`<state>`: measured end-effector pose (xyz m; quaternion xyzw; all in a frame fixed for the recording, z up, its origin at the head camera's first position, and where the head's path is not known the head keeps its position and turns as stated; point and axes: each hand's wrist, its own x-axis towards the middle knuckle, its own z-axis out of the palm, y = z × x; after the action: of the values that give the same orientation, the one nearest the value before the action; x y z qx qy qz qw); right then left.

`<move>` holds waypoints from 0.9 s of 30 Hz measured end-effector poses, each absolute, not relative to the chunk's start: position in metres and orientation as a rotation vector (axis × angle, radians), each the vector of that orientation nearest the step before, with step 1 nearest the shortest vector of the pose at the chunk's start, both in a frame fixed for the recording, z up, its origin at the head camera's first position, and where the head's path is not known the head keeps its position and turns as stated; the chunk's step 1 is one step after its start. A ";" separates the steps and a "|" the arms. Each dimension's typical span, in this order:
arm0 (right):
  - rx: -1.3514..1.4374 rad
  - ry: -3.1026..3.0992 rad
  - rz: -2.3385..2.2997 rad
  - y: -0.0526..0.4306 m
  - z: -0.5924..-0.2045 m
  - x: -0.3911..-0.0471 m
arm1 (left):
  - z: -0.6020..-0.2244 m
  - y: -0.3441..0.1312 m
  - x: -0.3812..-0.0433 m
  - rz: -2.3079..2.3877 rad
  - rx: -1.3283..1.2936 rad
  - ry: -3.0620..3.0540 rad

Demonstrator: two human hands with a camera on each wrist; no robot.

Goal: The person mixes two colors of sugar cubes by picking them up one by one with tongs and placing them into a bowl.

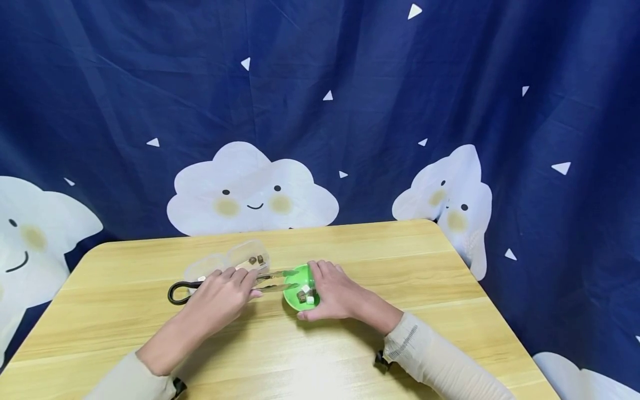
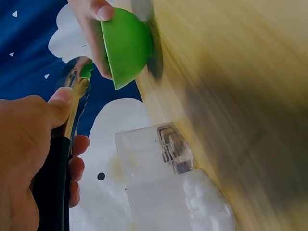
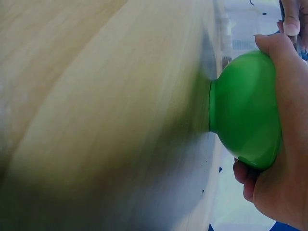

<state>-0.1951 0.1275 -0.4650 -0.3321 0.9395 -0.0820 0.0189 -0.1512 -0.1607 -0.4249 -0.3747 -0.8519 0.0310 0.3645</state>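
My left hand (image 1: 220,297) holds a pair of metal tongs (image 2: 77,91) with black handles, the thumb pressing along one arm. Over the green bowl (image 1: 291,301) the tong tips stand apart, and I see nothing between them. Several brown and white cubes (image 1: 301,297) lie inside the bowl. My right hand (image 1: 337,291) grips the bowl by its rim from the right, with fingers on the far side and thumb on the near side. Behind the left hand stands a clear plastic box (image 2: 139,149) with two compartments, brown cubes in one and white pieces in the other.
The wooden table (image 1: 390,255) has rounded far corners. Behind it hangs a dark blue curtain (image 1: 300,72) with printed clouds and small white triangles. In the head view the left hand partly covers the clear box.
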 end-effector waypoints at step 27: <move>-1.036 2.923 -0.285 0.127 -0.466 -0.194 | -0.435 -0.189 -0.121 -0.116 -0.952 -2.301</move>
<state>-0.1944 0.1270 -0.4663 -0.3326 0.9385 -0.0916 0.0138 -0.1207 -0.1894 -0.4354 -0.3619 -0.8749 -0.0440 0.3189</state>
